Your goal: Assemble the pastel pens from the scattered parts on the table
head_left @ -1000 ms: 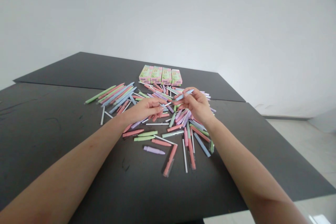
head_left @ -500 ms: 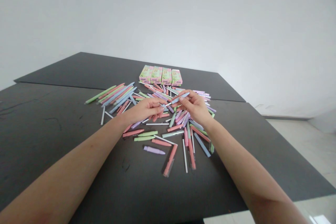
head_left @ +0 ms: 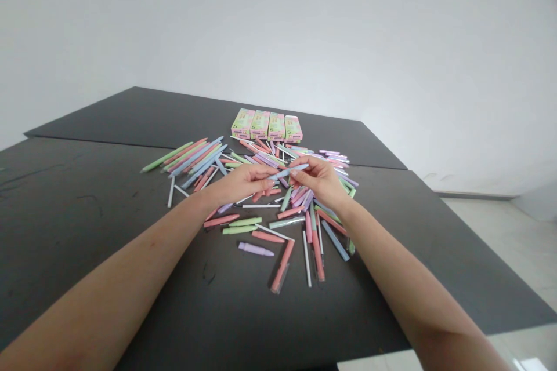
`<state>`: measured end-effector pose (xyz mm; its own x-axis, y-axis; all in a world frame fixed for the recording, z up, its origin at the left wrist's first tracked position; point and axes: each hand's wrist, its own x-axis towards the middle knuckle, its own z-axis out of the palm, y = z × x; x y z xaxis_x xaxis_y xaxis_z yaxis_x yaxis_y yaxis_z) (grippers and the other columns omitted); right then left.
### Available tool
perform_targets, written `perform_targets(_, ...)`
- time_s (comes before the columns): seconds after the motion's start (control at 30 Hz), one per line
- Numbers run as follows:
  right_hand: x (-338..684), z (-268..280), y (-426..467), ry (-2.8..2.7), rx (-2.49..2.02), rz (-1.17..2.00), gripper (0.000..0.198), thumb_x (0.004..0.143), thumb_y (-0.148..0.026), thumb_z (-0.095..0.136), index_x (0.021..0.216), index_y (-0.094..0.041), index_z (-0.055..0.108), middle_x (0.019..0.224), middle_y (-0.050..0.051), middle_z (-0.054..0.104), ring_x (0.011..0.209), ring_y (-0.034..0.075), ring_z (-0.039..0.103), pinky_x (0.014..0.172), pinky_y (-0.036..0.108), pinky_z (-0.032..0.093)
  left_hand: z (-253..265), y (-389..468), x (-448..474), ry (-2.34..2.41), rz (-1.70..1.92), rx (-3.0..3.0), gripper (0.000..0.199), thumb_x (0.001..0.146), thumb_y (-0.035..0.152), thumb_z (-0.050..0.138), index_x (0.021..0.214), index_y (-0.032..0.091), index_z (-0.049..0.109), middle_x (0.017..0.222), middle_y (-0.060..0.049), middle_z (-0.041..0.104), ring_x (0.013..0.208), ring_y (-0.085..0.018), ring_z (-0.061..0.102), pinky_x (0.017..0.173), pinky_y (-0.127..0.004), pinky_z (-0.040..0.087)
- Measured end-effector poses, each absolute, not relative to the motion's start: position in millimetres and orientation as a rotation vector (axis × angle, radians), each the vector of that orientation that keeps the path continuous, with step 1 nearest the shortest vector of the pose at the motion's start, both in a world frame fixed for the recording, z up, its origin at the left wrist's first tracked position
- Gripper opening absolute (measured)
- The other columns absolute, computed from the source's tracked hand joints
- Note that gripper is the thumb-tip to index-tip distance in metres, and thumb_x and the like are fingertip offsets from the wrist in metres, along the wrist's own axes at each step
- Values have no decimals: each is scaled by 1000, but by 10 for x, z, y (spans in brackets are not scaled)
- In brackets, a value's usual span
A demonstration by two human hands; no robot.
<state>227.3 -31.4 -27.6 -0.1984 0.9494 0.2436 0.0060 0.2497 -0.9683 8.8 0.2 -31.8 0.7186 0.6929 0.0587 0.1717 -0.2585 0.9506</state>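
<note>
A light-blue pen (head_left: 285, 173) is held nearly level between my two hands, above the scattered parts. My left hand (head_left: 249, 181) pinches its left end, partly hiding it under the fingers. On the right part of the pen, my right hand (head_left: 321, 181) closes with thumb and fingers, and the tapered tip shows past the thumb. Beneath and around the hands lie loose pen parts: pink barrel pieces (head_left: 221, 221), green pieces (head_left: 245, 221), a purple piece (head_left: 256, 249) and white refill tubes (head_left: 307, 258).
Longer pens (head_left: 191, 156) lie side by side at the left of the pile. Several pink-and-green boxes (head_left: 267, 124) stand in a row behind it. Everything rests on a black table (head_left: 78, 208), with a seam across it and a pale wall (head_left: 278, 29) behind.
My right hand has moved left and slightly down. The white tube that showed between the two blue parts is now covered, and the blue parts meet.
</note>
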Motion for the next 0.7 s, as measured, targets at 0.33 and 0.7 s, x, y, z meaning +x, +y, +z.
perform_targets(0.33,2294,-275,-299,-1470,-1008,1188,30,67,-36,80,87,-16,69,62,0,68,56,11,64,55,22,53,-295,1,95,699,615,1900,41,85,35,60,119,13,66,80,-2,67,61,-8,53,56,-18,43)
perform_targets(0.7,2272,-289,-307,-1457,-1023,1178,30,66,-37,81,84,-15,70,60,0,68,51,11,63,49,21,52,-220,-38,138,691,694,2010,33,84,29,59,111,16,71,98,-5,74,82,-15,65,76,-26,53)
